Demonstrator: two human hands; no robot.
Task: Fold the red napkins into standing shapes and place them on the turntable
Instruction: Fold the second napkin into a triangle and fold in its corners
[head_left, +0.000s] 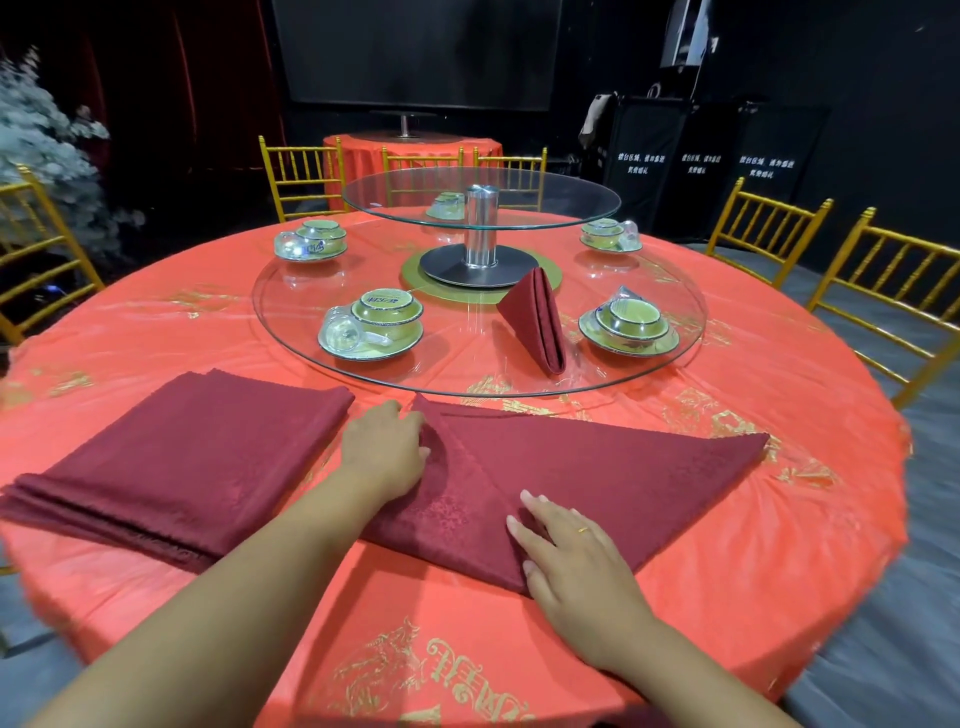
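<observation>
**Head view: napkin mid-fold at the table's near edge**

Head camera. A dark red napkin (597, 467) lay flat on the orange-red tablecloth (753, 545), folded to a wide triangle, just short of the glass turntable (467, 388). The left hand (382, 452) had its fingers curled over the napkin's left flap at the crease. The right hand (571, 551) lay flat on the near corner, fingers straight and spread, pressing down.

Left of the hands sat a stack of napkins (182, 462), square and flat. One folded napkin (535, 317) already stood on the turntable, between two bowl sets (374, 322) (628, 325). Two more sets sat farther back. A metal post (481, 228) carried an upper glass tier (571, 210) over the centre. Gold chairs (769, 234) ringed the table.

Writing: blue marks on a bowl lid, gold characters printed on the cloth, white characters on black panels (701, 166) behind. All were too small or skewed to read.
</observation>
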